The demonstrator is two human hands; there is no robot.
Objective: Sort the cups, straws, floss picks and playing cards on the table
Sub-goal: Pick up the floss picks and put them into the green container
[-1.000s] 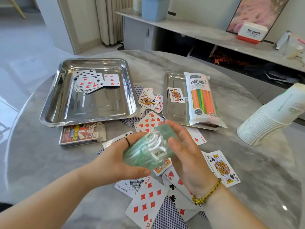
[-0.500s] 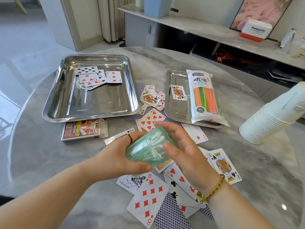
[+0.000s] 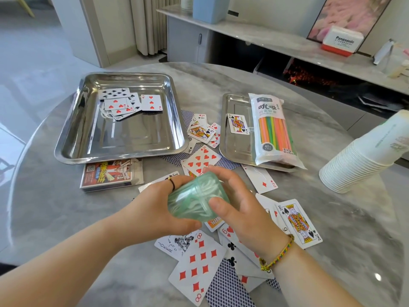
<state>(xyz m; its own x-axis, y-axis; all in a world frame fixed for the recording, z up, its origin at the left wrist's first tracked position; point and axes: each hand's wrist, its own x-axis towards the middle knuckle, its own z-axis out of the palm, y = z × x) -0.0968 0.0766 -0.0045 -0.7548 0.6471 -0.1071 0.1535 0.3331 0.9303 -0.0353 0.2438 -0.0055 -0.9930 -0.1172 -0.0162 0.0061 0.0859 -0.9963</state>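
Note:
A green see-through tub of white floss picks [image 3: 194, 201] lies on its side just above the table, between both hands. My left hand [image 3: 155, 204] grips its left end and my right hand [image 3: 240, 203] curls round its right end. Loose playing cards [image 3: 199, 264] are scattered under and around my hands. Several more cards lie in the large steel tray [image 3: 73, 140] at the back left. A packet of coloured straws [image 3: 273, 131] and one jack card sit in the smaller steel tray [image 3: 232, 149]. A stack of white paper cups [image 3: 354, 169] lies tilted at the right.
A boxed card deck [image 3: 111, 175] lies against the front of the large tray. The round marble table [image 3: 44, 207] has bare surface at the left and front right. A sideboard with a Panasonic box [image 3: 342, 42] stands behind the table.
Both hands have turned the floss pick tub and lowered it slightly towards the cards. The view has shifted a little; nothing else on the table moved.

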